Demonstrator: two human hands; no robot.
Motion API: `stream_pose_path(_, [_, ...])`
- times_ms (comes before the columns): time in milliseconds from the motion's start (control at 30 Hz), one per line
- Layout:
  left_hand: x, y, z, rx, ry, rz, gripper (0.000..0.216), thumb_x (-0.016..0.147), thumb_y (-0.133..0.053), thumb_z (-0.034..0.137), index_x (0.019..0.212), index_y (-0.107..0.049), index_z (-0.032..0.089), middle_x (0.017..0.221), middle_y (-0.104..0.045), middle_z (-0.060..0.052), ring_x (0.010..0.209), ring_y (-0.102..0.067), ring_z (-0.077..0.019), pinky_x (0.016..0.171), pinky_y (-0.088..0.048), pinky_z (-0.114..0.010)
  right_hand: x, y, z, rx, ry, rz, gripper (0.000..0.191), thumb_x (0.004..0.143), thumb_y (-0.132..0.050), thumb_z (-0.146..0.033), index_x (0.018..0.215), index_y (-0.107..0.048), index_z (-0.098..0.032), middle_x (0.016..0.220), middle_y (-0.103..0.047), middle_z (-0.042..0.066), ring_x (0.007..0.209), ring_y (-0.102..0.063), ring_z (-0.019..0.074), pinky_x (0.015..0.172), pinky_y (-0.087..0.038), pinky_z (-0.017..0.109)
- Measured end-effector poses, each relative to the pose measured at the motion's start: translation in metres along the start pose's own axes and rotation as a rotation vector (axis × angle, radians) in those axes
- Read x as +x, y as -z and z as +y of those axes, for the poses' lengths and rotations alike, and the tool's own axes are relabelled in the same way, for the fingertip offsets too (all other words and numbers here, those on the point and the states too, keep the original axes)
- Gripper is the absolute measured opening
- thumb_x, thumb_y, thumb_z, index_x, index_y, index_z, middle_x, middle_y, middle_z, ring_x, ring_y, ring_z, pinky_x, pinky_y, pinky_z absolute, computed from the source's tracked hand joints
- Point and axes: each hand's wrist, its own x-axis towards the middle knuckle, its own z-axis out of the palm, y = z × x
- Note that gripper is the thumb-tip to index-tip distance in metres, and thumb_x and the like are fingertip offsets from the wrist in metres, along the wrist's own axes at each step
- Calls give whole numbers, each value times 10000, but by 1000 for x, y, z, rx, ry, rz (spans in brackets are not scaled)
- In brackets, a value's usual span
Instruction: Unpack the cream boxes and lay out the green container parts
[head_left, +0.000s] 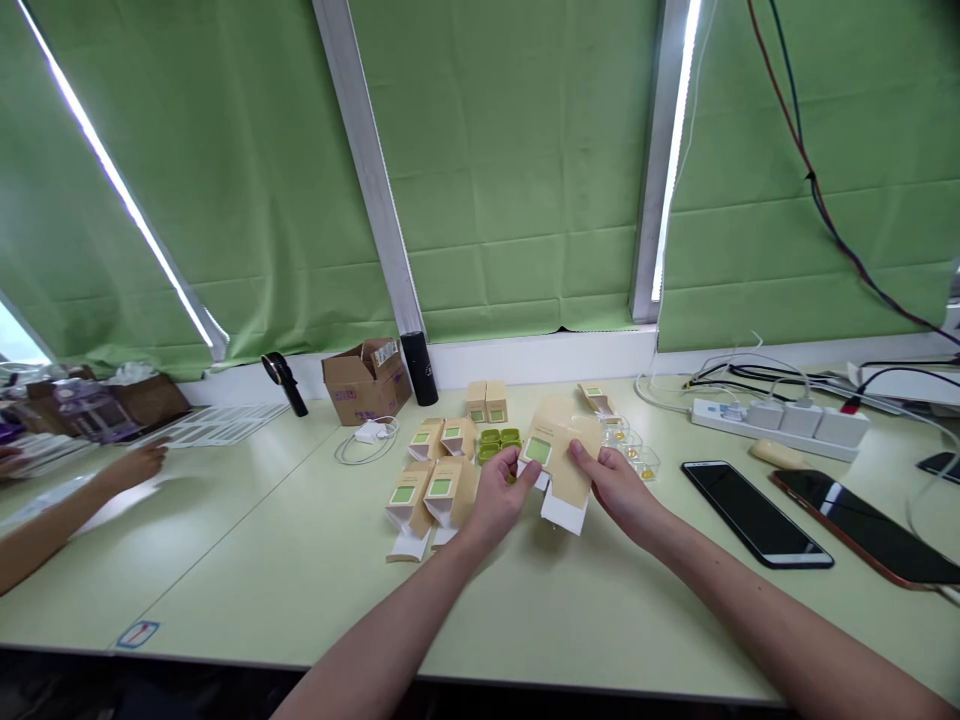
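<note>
Both my hands hold one flat tan carton (559,455) with a green window and white end flaps, a little above the pale green table (300,560). My left hand (499,497) pinches its left edge, and my right hand (613,485) grips its right side. Several similar tan cartons (435,490) lie just left of my left hand. Behind the held carton sit small green pots (500,440) and clear plastic trays (630,450) with yellow pieces in them.
Two dark phones (757,515) lie to the right, near a white power strip (780,420) with chargers and cables. A small brown shipping box (366,380) and a black cylinder (418,368) stand at the back. Another person's hand (135,465) rests at the far left.
</note>
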Motion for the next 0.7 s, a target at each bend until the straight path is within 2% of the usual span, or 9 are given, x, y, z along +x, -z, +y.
stream_pose_path(100, [1, 0, 2, 14, -15, 32, 416, 829, -760, 559, 931, -695, 162, 933, -727, -78, 865, -649, -203, 810, -511, -307, 0, 1, 2, -47, 22, -16, 614, 760, -691, -783, 910, -765, -192, 902, -780, 93, 799, -670, 242, 812, -519, 379])
stream_pose_path(267, [5, 6, 3, -1, -39, 74, 401, 828, -757, 560, 874, -650, 176, 872, -697, -53, 808, -623, -181, 760, -498, -288, 1, 2, 2, -84, 104, -16, 576, 780, -661, -785, 705, -661, -214, 719, -652, 35, 693, -526, 180, 691, -435, 324])
stream_pose_path(367, [6, 11, 1, 43, -91, 127, 369, 864, -720, 551, 900, -634, 194, 899, -692, -49, 821, -617, -184, 780, -499, -301, 1, 5, -1, -77, 173, -34, 541, 820, -632, -753, 734, -663, -220, 751, -633, 28, 696, -486, 170, 686, -405, 315])
stream_pose_path(433, [6, 14, -1, 161, -178, 207, 318, 900, -687, 520, 898, -626, 208, 894, -677, -44, 838, -607, -191, 799, -492, -313, 2, 7, -2, -76, 182, -18, 519, 841, -617, -730, 889, -719, -223, 819, -664, 41, 727, -500, 180, 703, -405, 320])
stream_pose_path(533, [6, 20, -1, 418, -403, 373, 224, 934, -657, 423, 839, -622, 224, 895, -661, -53, 895, -590, -218, 849, -476, -353, 3, 10, -2, -76, 157, 23, 540, 850, -624, -693, 1088, -736, -221, 857, -688, 53, 756, -524, 194, 718, -400, 331])
stream_pose_path(600, [6, 25, 1, 572, -580, 442, 155, 931, -651, 346, 819, -651, 238, 903, -690, -65, 949, -589, -248, 904, -461, -405, 4, 12, 0, -74, 140, 41, 520, 855, -628, -671, 1086, -742, -220, 837, -684, 45, 734, -513, 186, 711, -382, 331])
stream_pose_path(700, [4, 35, 6, 771, -750, 436, 77, 896, -675, 282, 840, -728, 284, 907, -757, -60, 996, -600, -291, 973, -399, -491, 7, 14, 6, -75, 109, 54, 399, 843, -652, -589, 951, -743, -215, 815, -685, 35, 696, -478, 166, 686, -348, 326])
